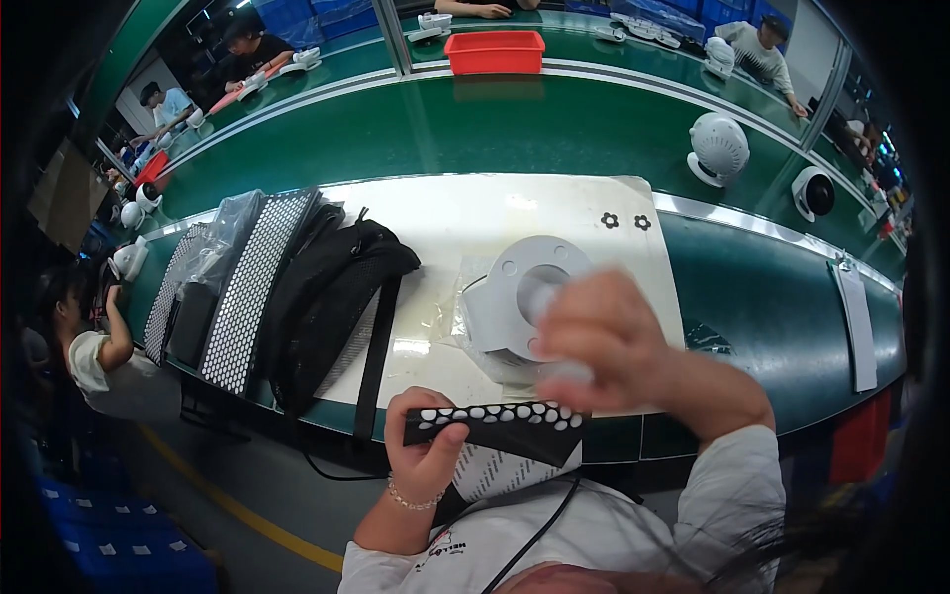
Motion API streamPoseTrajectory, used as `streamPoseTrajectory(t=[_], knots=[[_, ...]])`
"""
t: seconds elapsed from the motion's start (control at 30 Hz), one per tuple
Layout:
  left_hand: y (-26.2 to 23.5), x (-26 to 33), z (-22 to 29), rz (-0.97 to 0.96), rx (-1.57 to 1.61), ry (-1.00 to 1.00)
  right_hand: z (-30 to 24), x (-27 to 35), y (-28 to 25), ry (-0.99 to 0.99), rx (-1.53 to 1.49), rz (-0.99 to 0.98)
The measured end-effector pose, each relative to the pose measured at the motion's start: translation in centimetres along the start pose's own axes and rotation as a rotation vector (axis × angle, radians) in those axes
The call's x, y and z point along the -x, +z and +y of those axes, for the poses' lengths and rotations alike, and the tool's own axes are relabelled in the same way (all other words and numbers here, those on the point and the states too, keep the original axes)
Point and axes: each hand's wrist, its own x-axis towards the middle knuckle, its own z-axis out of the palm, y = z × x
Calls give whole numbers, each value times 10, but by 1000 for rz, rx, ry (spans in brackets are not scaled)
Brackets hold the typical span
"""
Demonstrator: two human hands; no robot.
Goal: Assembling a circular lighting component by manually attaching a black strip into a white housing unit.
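Note:
My left hand [426,451] is closed around a bent black sheet of white oval stick-on pads [495,426] near the table's front edge. Its printed paper backing [500,473] hangs below it. Blurred by motion, my right hand [609,342] passes over a round white plastic part [546,255] with a wide central opening. The fingers look bent, but I cannot make out whether they hold anything. The white part lies on a pale mat [445,213], with clear plastic film [447,315] beside it, and is partly hidden by my right hand.
Left of the mat lie a black fabric bag [332,297], pad sheets [255,292] and a clear plastic bag [223,238]. White camera-like devices [717,148] stand on the green belt beyond. A red bin [495,52] sits across it. A clipboard [856,322] lies right. Several people work around.

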Motion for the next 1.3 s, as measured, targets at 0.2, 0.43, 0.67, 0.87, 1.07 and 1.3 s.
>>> streamPoseTrajectory(t=[0.2, 0.43, 0.67, 0.87, 1.07, 1.3], knots=[[16, -12, 6, 37, 57, 6, -33, 42, -5, 279, -149, -82], [18, -24, 9, -154, 127, -169, -16, 56, -9, 669, -572, -54], [15, -15, -1, -89, 91, -101, -11, 60, -10, 686, -727, -87], [12, -15, -4, -95, -18, -25, -12, 57, -17, 833, -784, -74], [14, -16, -1, -101, -57, -18, -7, 47, -19, 341, -328, -3], [17, -17, -6, -164, -104, 18, -6, 49, -17, 223, -292, -51]])
